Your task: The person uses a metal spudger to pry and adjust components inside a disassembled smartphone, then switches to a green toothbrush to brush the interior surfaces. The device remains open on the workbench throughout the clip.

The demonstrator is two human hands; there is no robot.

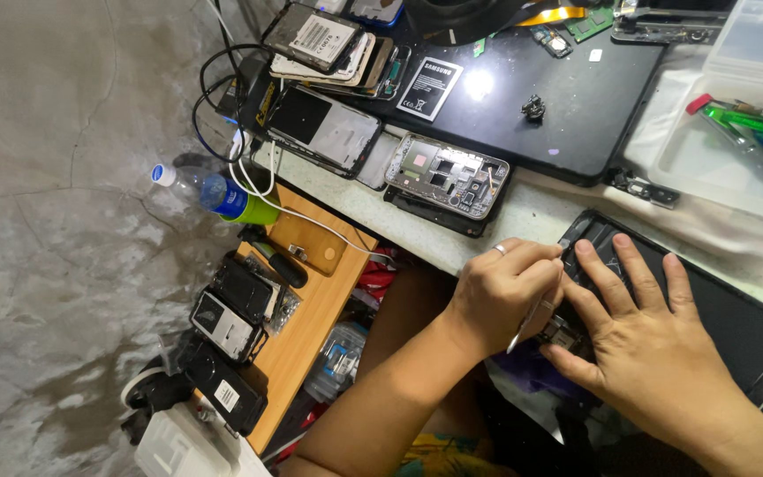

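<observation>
My left hand (503, 287), with a ring on one finger, grips thin metal tweezers (523, 327) whose tip points into an opened black tablet (735, 322) lying at the table's front edge. My right hand (642, 336) lies flat on the tablet, fingers spread, pressing it down next to a small part near the thumb. Both hands touch each other over the tablet's left end.
A bare phone frame (448, 172) and a dismantled phone (324, 128) lie further back on the table (532, 212), beside a stack of phones (328, 44) and a black laptop (523, 97). A clear tray of screwdrivers (744, 124) sits right. Left below, a wooden shelf (311, 309) holds phones and a plastic bottle (214, 190).
</observation>
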